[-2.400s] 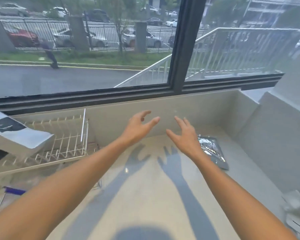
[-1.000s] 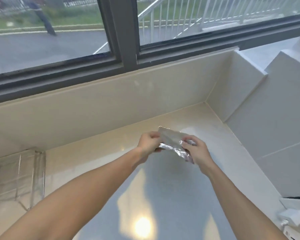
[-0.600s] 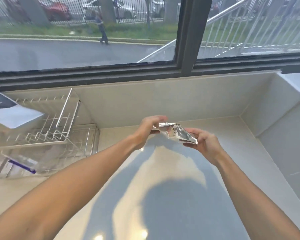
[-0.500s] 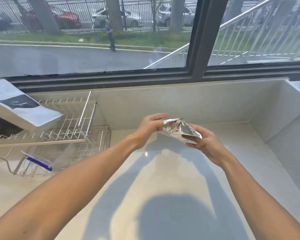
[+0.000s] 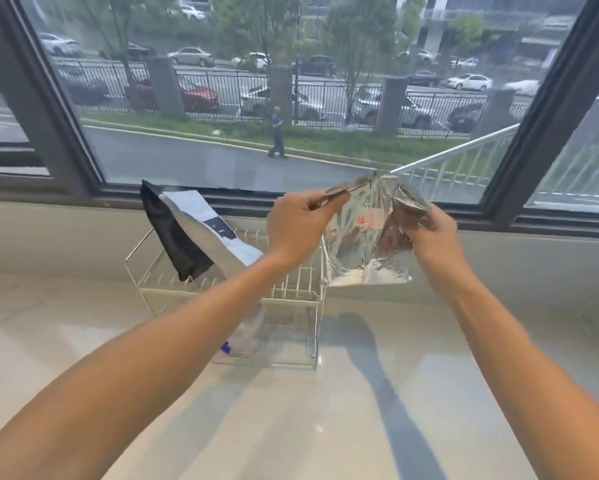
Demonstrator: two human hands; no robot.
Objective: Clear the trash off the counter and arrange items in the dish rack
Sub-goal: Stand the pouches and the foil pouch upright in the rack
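Both hands are holding the silver foil pouch [image 5: 363,244] up over the worktop [image 5: 325,410], beside the dish rack [image 5: 291,296]. The left hand [image 5: 299,226] is pinching its top edge shut; the right hand [image 5: 426,230] is closing around the crumpled corner, apparently spreading it for slotting in. A black-and-white bag [image 5: 201,237] is leaning in the rack's upper tier.

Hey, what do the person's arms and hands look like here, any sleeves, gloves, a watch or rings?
Both arms are bare from the bottom of the frame up to the wrists: no sleeves in view. The left hand and right hand wear no gloves. No watch, bracelet or wristband shows on either wrist, and no rings are visible on the fingers that can be seen.
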